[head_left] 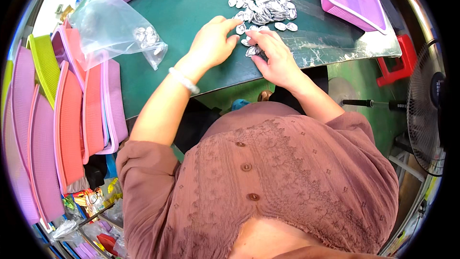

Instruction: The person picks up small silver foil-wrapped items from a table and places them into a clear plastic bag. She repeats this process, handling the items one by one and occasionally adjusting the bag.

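A heap of small silver oval pieces (269,10) lies on the green tabletop, beyond both my hands. My left hand (213,41) is open, its index finger stretched to the near left side of the heap and its thumb apart. One silver piece (241,29) sits right by that fingertip. My right hand (275,57) has its fingers bent over a few more silver pieces (251,50) near the table's front edge. Its thumb stands apart from the fingers, and it rests loosely around those pieces without a visible grip. Parts of them are hidden under the fingers.
A clear plastic bag (112,29) with several silver pieces inside lies to the left. Stacked pink, purple and green baskets (69,124) stand at the table's left side. A purple basket (354,0) sits far right. A red stool (397,60) and a fan (426,105) stand at right.
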`<state>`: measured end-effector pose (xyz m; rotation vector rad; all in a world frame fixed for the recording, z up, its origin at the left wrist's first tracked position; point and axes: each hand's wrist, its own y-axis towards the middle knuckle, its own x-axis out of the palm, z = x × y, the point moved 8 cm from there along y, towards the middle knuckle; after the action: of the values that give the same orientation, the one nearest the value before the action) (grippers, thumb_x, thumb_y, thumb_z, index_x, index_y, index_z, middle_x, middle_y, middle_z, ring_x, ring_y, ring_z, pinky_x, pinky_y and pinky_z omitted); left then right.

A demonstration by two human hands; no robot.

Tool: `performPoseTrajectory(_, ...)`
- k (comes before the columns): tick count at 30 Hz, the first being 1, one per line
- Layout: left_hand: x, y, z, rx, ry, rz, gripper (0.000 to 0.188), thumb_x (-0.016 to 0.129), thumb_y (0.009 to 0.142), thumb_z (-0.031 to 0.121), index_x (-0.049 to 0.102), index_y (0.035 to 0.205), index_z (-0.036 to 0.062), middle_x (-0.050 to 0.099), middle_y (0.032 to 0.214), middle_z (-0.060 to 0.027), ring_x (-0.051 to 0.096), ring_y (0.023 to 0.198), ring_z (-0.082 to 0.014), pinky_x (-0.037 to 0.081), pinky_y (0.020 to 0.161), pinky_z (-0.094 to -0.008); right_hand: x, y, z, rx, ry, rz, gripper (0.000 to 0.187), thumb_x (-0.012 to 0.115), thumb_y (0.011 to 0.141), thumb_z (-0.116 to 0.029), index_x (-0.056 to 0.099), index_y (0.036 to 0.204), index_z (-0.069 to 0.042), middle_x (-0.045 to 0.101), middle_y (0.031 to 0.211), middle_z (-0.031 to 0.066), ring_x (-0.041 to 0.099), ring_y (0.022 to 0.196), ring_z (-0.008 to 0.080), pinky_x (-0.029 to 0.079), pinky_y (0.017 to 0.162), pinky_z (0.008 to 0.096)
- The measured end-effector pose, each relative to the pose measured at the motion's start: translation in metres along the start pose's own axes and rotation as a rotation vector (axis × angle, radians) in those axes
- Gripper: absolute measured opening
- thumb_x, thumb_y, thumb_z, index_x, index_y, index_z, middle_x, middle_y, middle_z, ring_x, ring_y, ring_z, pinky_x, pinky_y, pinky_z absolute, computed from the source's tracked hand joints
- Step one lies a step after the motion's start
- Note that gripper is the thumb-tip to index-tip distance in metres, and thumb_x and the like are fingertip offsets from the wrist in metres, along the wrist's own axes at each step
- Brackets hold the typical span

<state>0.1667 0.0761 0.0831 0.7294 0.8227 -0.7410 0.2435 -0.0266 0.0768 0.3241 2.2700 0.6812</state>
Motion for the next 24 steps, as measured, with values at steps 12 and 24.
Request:
performPoseTrajectory(12,0.019,-0.007,-0.024,-0.203,0.035,-0.018,0.02,0.064,0.071,0.01,0.059,0.089,0.0032,0.057,0.08,-0.0115,0.057,0.066,-0.0235,0.046,0.064,-0.0324,0.0,-0.002,0.004,0.004,-0.037,0.043,0.05,0.061,0.065,0.003,0.049,0.113,-0.004,0.053,0.096,0.0135,0.048,0.094,0.0311,0.042,0.081,0.038)
performPoseTrajectory(24,0.01,-0.017,-0.023,-0.222,0.124,0.183,0.02,0.065,0.073,0.015,0.059,0.088,0.0032,0.057,0.077,-0.009,0.057,0.063,-0.0184,0.046,0.059,-0.0297,0.0,-0.002,0.004,-0.037,-0.062,0.098,0.047,0.062,0.065,0.002,0.05,0.11,-0.001,0.054,0.093,0.0139,0.051,0.089,0.0304,0.043,0.078,0.0366)
